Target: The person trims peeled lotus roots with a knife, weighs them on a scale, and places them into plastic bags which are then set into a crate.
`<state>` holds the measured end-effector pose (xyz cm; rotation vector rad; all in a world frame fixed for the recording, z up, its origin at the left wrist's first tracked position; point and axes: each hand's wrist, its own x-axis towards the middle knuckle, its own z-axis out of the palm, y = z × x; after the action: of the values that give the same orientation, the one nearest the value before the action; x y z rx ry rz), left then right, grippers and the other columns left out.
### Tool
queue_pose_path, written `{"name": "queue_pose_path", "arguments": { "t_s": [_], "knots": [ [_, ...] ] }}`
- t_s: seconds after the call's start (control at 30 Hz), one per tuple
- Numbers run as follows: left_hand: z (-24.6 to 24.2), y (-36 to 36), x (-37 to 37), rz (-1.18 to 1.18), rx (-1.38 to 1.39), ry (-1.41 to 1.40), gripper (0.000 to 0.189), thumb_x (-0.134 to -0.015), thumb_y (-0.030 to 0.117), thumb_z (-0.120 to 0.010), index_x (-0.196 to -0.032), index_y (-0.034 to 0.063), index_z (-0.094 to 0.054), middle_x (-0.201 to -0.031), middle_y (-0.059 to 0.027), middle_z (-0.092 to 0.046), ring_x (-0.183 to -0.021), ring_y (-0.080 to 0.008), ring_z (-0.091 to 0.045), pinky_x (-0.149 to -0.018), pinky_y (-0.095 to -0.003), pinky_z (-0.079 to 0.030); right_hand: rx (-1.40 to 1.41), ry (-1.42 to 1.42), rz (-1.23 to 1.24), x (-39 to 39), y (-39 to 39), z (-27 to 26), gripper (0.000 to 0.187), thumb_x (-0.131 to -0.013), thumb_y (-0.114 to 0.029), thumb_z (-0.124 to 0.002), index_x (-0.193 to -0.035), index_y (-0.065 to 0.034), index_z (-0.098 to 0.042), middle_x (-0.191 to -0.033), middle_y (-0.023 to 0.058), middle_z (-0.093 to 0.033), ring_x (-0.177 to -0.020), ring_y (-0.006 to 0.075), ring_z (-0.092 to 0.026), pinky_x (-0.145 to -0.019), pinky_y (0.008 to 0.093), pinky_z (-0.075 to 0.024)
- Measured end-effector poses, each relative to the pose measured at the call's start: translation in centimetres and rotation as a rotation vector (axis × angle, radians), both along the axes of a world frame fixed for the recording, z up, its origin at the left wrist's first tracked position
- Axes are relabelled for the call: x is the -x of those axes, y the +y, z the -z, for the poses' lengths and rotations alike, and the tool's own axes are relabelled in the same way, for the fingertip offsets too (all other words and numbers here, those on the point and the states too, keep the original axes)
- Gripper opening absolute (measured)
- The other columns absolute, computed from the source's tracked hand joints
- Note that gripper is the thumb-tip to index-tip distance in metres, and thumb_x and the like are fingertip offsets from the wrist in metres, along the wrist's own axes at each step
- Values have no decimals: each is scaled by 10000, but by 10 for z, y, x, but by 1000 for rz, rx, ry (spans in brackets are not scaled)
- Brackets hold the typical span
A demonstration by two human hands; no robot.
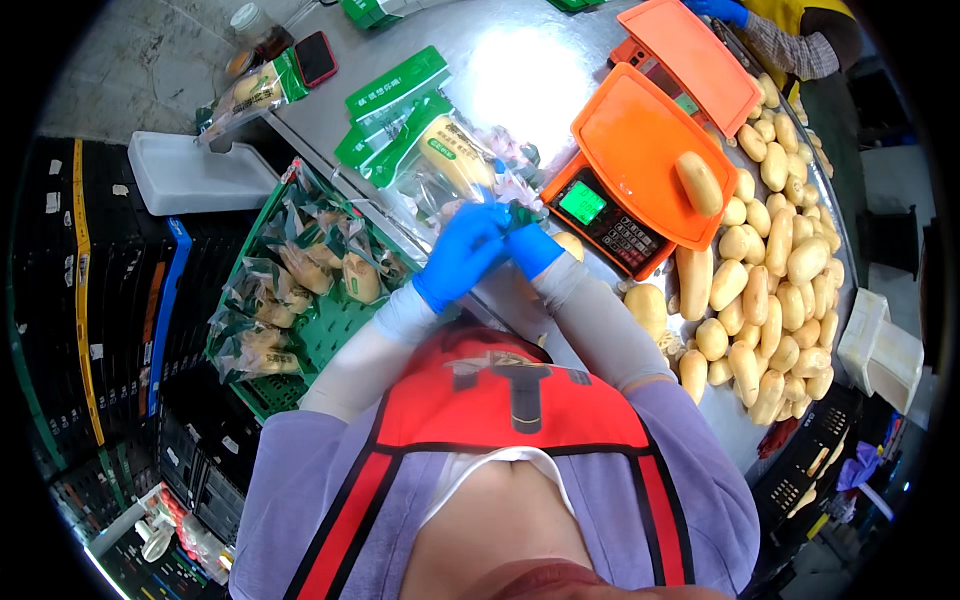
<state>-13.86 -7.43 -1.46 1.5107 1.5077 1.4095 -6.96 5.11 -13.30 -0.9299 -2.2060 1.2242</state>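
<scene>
My left hand [465,251] and my right hand [534,246], both in blue gloves, meet at the near edge of the metal table. Dark green film of a plastic bag [520,215] shows at their fingertips, pinched between them; the fingers partly hide it. Just beyond lies a clear, green-topped bag [457,154] printed with a pale yellow tuber, on a stack of flat green-edged bags [394,86]. Right of my hands stands an orange weighing scale [637,150] with a lit green display [583,202]. One pale yellow tuber [699,184] rests on its pan.
A large heap of pale tubers [780,300] covers the table's right side. A second orange scale [697,60] stands behind; a co-worker's gloved hand [716,9] is beyond it. At left are a green crate [322,337] of bagged tubers, a white tray [199,180] and a phone [316,58].
</scene>
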Motion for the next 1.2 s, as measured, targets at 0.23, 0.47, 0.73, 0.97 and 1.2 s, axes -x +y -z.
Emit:
{"name": "queue_pose_path", "arguments": {
  "t_s": [0.23,0.47,0.73,0.97,1.2],
  "knots": [
    [14,-28,14,-628,142,-505,136,-863,89,-630,-978,41,-575,-1110,-89,-570,-1031,-217,-548,-882,-329,-451,58,-15,102,16,3,11,196,-866,-129,-580,-1027,-18,-593,-892,80,-622,-789,185,-607,-661,328,-500],
    [55,-14,64,-482,561,-916,134,-876,194,-646,-867,74,-587,-738,-1,-579,-617,-101,-540,-557,-239,-451,124,9,136,22,7,16,172,-887,-136,-560,-1020,-31,-591,-888,73,-617,-790,182,-599,-661,319,-498],
    [64,-10,69,-481,410,-722,111,-885,172,-625,-854,67,-608,-719,-1,-589,-608,-83,-525,-558,-227,-441,-289,-349,175,14,-9,7,135,-909,-130,-528,-1000,-52,-591,-872,67,-611,-787,170,-589,-661,310,-495],
    [75,-16,57,-501,440,-787,120,-882,178,-639,-853,63,-621,-694,10,-568,-602,-76,-506,-557,-220,-411,-352,187,-284,-74,-12,-69,125,-867,-96,-549,-923,-19,-630,-850,105,-614,-814,202,-606,-711,326,-498],
    [79,-19,54,-423,460,-791,106,-884,163,-637,-906,59,-635,-714,23,-570,-629,-61,-505,-584,-201,-404,-121,235,430,-199,22,-151,321,-857,-48,-632,-1177,-38,-603,-1169,129,-599,-1036,229,-594,-884,313,-477]
  ]
}}
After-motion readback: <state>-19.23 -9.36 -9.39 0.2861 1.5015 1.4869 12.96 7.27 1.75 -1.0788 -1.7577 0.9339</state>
